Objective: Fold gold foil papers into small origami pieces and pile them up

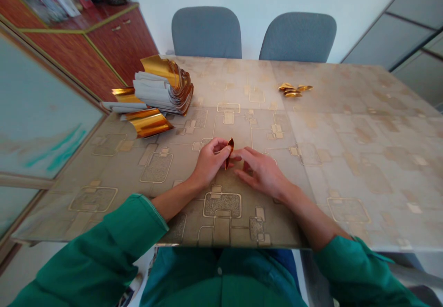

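Note:
A small folded piece of gold foil paper (229,153), pointed at both ends, stands nearly upright above the table. My left hand (212,159) pinches it between thumb and fingers. Close on its right side is my right hand (258,167), with thumb and fingers apart and the index fingertip at or near the foil; I cannot tell whether it touches. Farther off to the right lies a little group of folded gold pieces (292,90) of similar shape. At the back left rests a thick stack of gold foil paper sheets (166,85), bent, with white undersides showing.
A patterned cloth covers the table (221,233), its front edge close to my body. Two grey chairs (206,32) stand at the far side by the wall. A red-brown cabinet (121,39) with things on top is at the back left, beside a framed glass panel (41,108).

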Demonstrator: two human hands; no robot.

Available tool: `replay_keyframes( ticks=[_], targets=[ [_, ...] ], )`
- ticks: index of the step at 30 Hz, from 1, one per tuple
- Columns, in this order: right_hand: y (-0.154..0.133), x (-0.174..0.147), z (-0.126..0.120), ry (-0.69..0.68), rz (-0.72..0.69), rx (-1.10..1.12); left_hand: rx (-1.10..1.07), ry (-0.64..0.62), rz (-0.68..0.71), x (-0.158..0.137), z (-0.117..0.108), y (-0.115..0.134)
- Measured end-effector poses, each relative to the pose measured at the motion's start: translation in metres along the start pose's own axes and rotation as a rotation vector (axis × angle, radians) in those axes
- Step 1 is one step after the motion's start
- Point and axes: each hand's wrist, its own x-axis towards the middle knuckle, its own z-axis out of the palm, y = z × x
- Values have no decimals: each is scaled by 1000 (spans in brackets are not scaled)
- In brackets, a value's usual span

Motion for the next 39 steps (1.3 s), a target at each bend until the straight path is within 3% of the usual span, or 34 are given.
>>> replay_keyframes(
  ticks=[3,11,20,26,31,35,39],
  targets=[
    [-2,2,1,-52,-35,-106,9,4,14,1,-2,0],
    [-5,7,6,-17,-173,-329,8,-21,58,3,-4,-1],
    [3,7,6,19,-198,-191,62,-19,32,2,-5,-1],
    [7,8,6,-34,-183,-256,49,-20,-7,1,-5,-1],
    [11,8,13,16,-196,-59,-50,-68,-54,0,-3,-2],
    [14,8,13,134,-210,82,-21,-137,6,-2,-6,1],
    [19,7,1,168,-193,120,194,-258,227,-4,-16,1]
  ],
)
